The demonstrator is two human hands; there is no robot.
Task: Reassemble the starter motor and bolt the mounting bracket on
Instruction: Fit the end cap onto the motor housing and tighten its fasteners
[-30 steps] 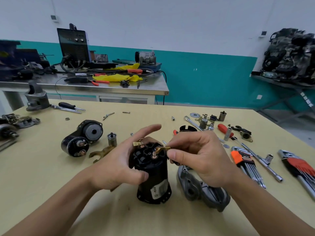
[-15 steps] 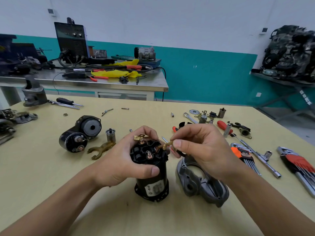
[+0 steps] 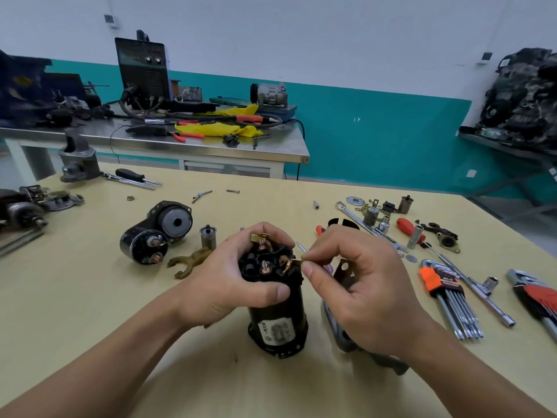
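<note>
Gripping the black starter motor body [image 3: 280, 324] near its top, the left hand [image 3: 229, 285] wraps it, thumb across the front, fingers behind. Body stands upright on the yellow table [image 3: 90, 312], label toward camera. Right hand [image 3: 361, 297] pinches a brass tab [image 3: 294, 263] at the right edge of the body's top end, thumb against forefinger. 2nd brass tab [image 3: 258, 237] sticks up at the far edge, by the left fingertips. Grey cast housing [image 3: 340, 336] lies just right of the body, partly hidden. Solenoid assembly [image 3: 156, 233] and fork lever [image 3: 188, 262] lie left; orange hex key set [image 3: 449, 297] right.
</note>
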